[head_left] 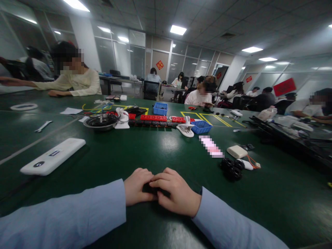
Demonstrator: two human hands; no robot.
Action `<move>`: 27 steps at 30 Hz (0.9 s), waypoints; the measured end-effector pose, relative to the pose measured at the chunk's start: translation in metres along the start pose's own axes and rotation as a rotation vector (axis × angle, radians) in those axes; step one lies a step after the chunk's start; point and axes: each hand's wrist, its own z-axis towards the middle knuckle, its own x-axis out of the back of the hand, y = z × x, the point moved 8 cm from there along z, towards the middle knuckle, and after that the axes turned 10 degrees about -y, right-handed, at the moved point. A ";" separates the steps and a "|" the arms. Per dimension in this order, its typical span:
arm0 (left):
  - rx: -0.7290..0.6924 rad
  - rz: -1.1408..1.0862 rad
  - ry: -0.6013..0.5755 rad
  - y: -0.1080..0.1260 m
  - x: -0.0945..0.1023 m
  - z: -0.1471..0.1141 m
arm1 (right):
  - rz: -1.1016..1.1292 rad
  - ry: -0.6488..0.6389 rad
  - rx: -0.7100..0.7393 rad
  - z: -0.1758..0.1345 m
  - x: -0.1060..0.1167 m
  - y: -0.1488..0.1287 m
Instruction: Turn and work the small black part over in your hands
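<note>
Resting on the green table in front of me, my left hand (138, 186) meets my right hand (178, 192) at the fingertips. The fingers of my right hand lie loosely bent across those of the left, with the thumb lower and apart. My left hand is loosely curved, its thumb also apart from its fingers. Between them is a dark gap where no held object can be made out. Closest on the right are several black wheel-like rings (232, 168) in a cluster. A long white device (53, 156) with a round dark button lies to the left.
Red plastic strips (153, 118), a round metal basin (100, 121), a white clip (185, 128) and blue bins (201, 127) stand across the table. A wrench (43, 126) lies far left. A beige box (237, 151) sits right, near a black rack (290, 138). Several people sit beyond.
</note>
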 end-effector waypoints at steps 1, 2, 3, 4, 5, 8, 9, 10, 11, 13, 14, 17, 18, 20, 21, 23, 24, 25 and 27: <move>0.003 0.001 -0.005 0.000 0.000 0.000 | 0.016 0.002 0.008 0.000 0.000 0.000; 0.007 -0.001 -0.009 -0.001 -0.001 0.000 | 0.034 0.002 0.018 0.000 -0.001 0.000; 0.011 -0.003 -0.012 -0.001 -0.001 0.000 | 0.050 0.002 0.027 0.000 -0.002 0.000; 0.015 -0.006 -0.013 -0.001 -0.001 0.001 | 0.065 0.003 0.035 0.000 -0.003 0.000; 0.018 -0.010 -0.014 -0.002 -0.001 0.001 | 0.080 0.006 0.040 0.000 -0.004 -0.001; 0.021 -0.023 -0.014 -0.001 -0.001 0.000 | 0.119 0.029 0.053 0.000 -0.005 -0.001; 0.020 -0.027 -0.014 -0.001 -0.001 0.000 | 0.128 0.031 0.053 0.000 -0.005 -0.001; 0.019 -0.030 -0.012 -0.001 -0.001 0.000 | 0.133 0.024 0.053 0.000 -0.006 -0.001; 0.016 -0.033 -0.009 0.000 0.000 0.000 | 0.134 0.010 0.051 0.000 -0.007 -0.001; 0.012 -0.039 -0.002 0.001 0.001 0.000 | 0.129 -0.017 0.043 0.001 -0.010 -0.001; 0.013 -0.042 0.000 0.001 0.001 0.000 | 0.127 -0.019 0.041 0.001 -0.010 -0.001; 0.018 -0.042 0.003 0.001 0.001 0.000 | 0.131 0.019 0.053 0.001 -0.009 -0.002; 0.020 -0.041 0.002 0.000 0.001 0.000 | 0.133 0.033 0.062 0.001 -0.008 -0.002; 0.021 -0.039 0.001 0.000 0.000 0.000 | 0.132 0.052 0.078 0.001 -0.007 -0.003; 0.021 -0.039 0.000 0.000 0.000 0.000 | 0.128 0.055 0.082 0.001 -0.007 -0.003; 0.021 -0.038 0.000 -0.001 -0.001 0.000 | 0.115 0.054 0.082 0.000 -0.007 -0.003; 0.018 -0.038 0.000 -0.001 -0.001 0.000 | 0.108 0.049 0.079 0.000 -0.007 -0.003; 0.015 -0.039 0.000 -0.001 -0.001 0.001 | 0.101 0.041 0.073 0.000 -0.008 -0.003; 0.013 -0.039 -0.004 -0.002 -0.002 0.001 | 0.086 0.016 0.055 0.000 -0.009 -0.002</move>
